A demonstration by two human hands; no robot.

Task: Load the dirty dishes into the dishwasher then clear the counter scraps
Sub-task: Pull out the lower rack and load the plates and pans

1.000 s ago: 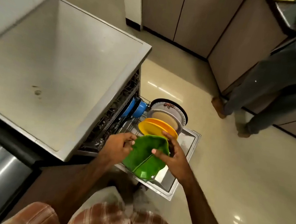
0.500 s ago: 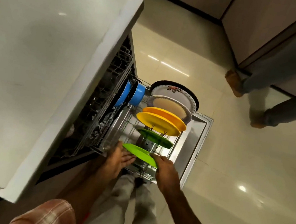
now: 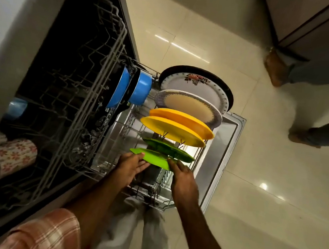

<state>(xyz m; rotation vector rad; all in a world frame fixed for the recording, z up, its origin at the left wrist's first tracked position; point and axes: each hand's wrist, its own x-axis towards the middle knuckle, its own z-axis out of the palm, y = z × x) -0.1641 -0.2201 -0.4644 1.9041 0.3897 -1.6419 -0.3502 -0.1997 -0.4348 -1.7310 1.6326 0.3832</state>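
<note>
light-green plate [image 3: 153,158] | dark-green plate [image 3: 167,148] | yellow plate [image 3: 171,130] | floral-rimmed plate [image 3: 196,85] | blue bowl [image 3: 142,90]

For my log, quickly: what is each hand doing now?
Left hand: pinches the light green plate.
Right hand: grips the same plate's other edge.
</note>
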